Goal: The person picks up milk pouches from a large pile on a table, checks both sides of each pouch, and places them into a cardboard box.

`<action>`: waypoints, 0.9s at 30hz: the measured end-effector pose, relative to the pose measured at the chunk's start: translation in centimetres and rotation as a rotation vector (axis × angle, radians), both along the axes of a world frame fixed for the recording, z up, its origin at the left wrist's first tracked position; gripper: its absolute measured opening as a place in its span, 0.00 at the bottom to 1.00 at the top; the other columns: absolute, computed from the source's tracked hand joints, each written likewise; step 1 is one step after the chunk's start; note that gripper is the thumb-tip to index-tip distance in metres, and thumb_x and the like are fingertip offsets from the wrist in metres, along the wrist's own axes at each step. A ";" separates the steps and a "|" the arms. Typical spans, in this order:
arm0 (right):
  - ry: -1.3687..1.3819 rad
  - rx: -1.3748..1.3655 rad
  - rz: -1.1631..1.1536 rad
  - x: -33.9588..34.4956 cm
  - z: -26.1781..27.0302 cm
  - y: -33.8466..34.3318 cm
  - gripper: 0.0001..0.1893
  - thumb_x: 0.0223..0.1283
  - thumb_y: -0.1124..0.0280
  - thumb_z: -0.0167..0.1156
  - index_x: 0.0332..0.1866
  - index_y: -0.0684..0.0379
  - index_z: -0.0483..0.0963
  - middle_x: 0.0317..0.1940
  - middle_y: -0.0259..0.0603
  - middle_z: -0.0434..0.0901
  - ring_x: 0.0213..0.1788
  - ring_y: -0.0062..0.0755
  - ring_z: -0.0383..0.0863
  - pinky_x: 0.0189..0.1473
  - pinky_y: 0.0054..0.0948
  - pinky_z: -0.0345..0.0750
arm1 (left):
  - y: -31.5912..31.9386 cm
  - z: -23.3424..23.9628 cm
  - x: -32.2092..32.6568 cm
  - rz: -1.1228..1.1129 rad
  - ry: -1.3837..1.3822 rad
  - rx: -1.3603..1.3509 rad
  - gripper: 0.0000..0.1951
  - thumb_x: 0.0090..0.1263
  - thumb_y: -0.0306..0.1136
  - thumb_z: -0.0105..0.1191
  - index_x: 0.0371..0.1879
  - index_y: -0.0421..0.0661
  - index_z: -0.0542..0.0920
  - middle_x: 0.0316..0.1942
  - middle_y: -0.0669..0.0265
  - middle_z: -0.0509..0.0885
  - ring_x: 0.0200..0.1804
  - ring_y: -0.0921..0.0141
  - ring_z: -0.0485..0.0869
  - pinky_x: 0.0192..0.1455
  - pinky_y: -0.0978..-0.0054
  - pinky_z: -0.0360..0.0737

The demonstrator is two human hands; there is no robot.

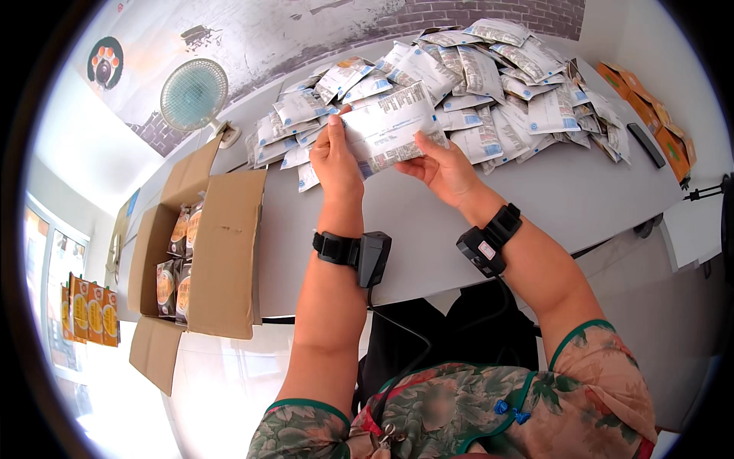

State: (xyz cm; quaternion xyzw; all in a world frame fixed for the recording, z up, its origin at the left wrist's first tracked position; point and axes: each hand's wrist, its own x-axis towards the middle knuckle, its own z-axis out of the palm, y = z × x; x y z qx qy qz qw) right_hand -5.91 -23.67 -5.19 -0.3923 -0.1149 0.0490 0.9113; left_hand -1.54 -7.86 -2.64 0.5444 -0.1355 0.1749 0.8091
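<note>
Between both hands I hold a white sealed packet (390,129) with printed writing, raised in front of a heap of similar packets (476,74). My left hand (335,152) grips its left end, thumb on the near face. My right hand (441,169) has the lower right corner pinched between thumb and fingers. To the left of my left arm stands an open cardboard box (226,252), flaps spread. Inside it, several dark packets (179,287) with orange and pale fronts stand in rows.
A small fan (194,94) stands at the table's back left. At the right end of the grey table (424,241) lies a dark bar-shaped object (646,145), with orange boxes (648,115) beyond it. Orange packs (92,310) are at far left. Cabled devices (373,261) are strapped to both wrists.
</note>
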 end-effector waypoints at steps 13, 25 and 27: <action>0.001 -0.036 0.004 -0.1 0.1 0.0 0.22 0.60 0.62 0.60 0.55 0.63 0.66 0.44 0.41 0.77 0.44 0.29 0.80 0.46 0.27 0.81 | 0.1 0.0 0.0 0.006 0.007 -0.039 0.18 0.74 0.37 0.43 0.41 0.32 0.80 0.46 0.60 0.81 0.45 0.74 0.76 0.51 0.78 0.72; 0.006 -0.018 -0.047 0.0 0.2 -0.2 0.22 0.59 0.60 0.61 0.53 0.63 0.69 0.43 0.39 0.78 0.44 0.27 0.79 0.45 0.27 0.80 | 0.4 0.7 -0.1 -0.344 0.171 -0.268 0.23 0.76 0.43 0.33 0.54 0.34 0.72 0.52 0.57 0.77 0.53 0.65 0.76 0.56 0.68 0.72; 0.018 -0.007 -0.086 -0.1 0.5 -0.5 0.21 0.59 0.60 0.61 0.52 0.62 0.70 0.42 0.39 0.78 0.43 0.27 0.79 0.44 0.26 0.80 | 0.4 0.7 -0.1 -0.462 0.253 -0.407 0.24 0.76 0.44 0.32 0.54 0.34 0.71 0.54 0.56 0.76 0.55 0.63 0.75 0.58 0.66 0.72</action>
